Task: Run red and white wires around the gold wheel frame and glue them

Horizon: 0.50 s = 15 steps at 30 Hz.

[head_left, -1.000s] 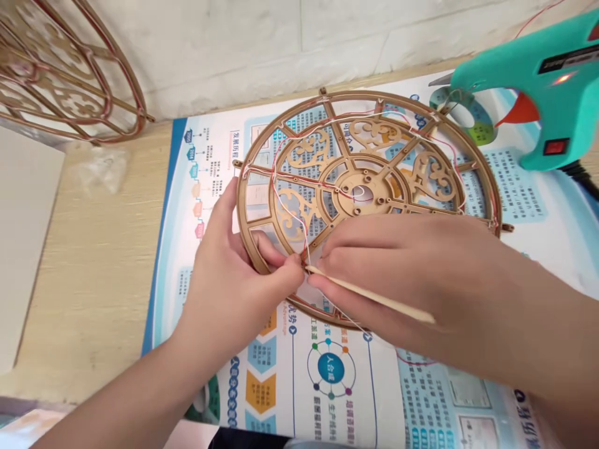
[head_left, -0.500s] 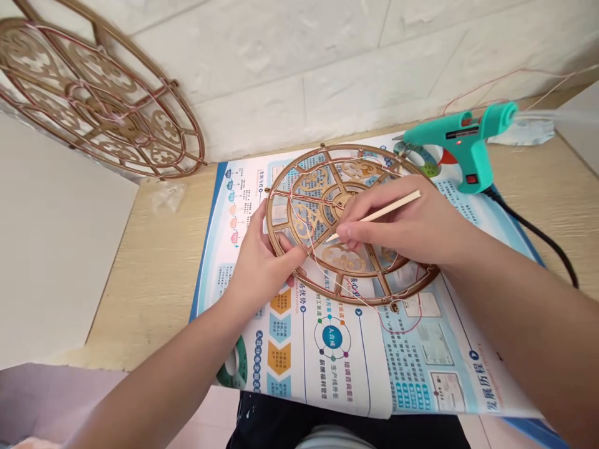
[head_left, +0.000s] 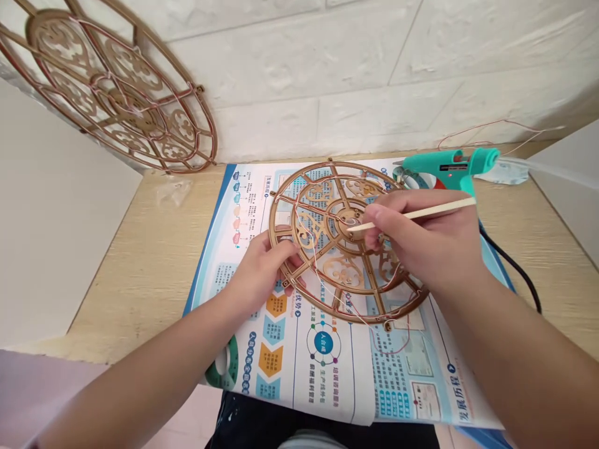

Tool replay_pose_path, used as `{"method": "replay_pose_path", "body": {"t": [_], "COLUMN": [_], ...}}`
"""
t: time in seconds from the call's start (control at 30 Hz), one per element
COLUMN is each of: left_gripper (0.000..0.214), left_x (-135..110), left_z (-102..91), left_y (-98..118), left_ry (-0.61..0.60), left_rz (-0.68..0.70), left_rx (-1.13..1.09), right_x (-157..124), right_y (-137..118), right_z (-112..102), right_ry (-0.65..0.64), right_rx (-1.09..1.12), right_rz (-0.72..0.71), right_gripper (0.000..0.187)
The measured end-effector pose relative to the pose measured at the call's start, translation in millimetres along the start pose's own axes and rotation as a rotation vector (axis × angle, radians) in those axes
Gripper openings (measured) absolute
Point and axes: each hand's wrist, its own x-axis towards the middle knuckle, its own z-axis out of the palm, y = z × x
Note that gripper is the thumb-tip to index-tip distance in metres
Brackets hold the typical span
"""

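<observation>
The right hand (head_left: 421, 243) pinches a wooden stick (head_left: 416, 215) above a fretwork wheel (head_left: 330, 164) lying on a poster (head_left: 355, 386); the left hand (head_left: 259, 271) clasps its near-left rim. Threads (head_left: 318, 268) already cross it, as on a second wheel (head_left: 214, 140) leaning against the far-left wall (head_left: 374, 75).

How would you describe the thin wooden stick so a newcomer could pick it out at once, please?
On the poster lies a round fretwork wooden wheel strung with thread. Over its hub, the right hand pinches a thin stick, pale and bare, unlike the darker wheel.
</observation>
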Motion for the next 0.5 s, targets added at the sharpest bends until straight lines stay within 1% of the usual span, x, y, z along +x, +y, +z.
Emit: {"method": "replay_pose_path", "body": {"t": [0.1,0.23,0.33,0.4,0.43,0.47,0.5], "left_gripper": [0.019,0.018,0.015,0.014,0.014,0.014,0.014], "left_x": [-0.2,-0.1,0.8,0.8,0.5,-0.2,-1.0], "left_z": [0.1,-1.3,-3.8,-5.4,-5.8,-6.1,-6.1], "left_y": [0.0,-1.2,-4.2,-6.5,-7.3,-7.8,-7.9], "left_ry": [-0.005,-0.024,-0.041,-0.047,-0.051,-0.056,-0.060], "left_rz": [0.005,0.030,0.068,0.100,0.115,0.125,0.132], "left_rx": [-0.012,-0.036,-0.042,-0.043,-0.039,-0.032,-0.016], "right_x": [-2.0,-7.2,-11.7,-13.0,-12.7,-11.8,-10.2], "right_y": [-2.1,-6.2,-9.4,-10.8,-11.3,-11.7,-11.9], "right_z": [0.7,6.4,11.7,9.7,5.6,-0.9,-9.6], "right_ry": [0.086,0.153,0.217,0.270,0.278,0.248,0.165], "right_rx": [-0.131,-0.214,-0.330,-0.386,-0.404,-0.417,-0.427], "right_rz": [-0.096,-0.243,-0.288,-0.304,-0.299,-0.273,-0.215], "right_gripper": [0.041,0.045,0.050,0.051,0.050,0.048,0.045]}}
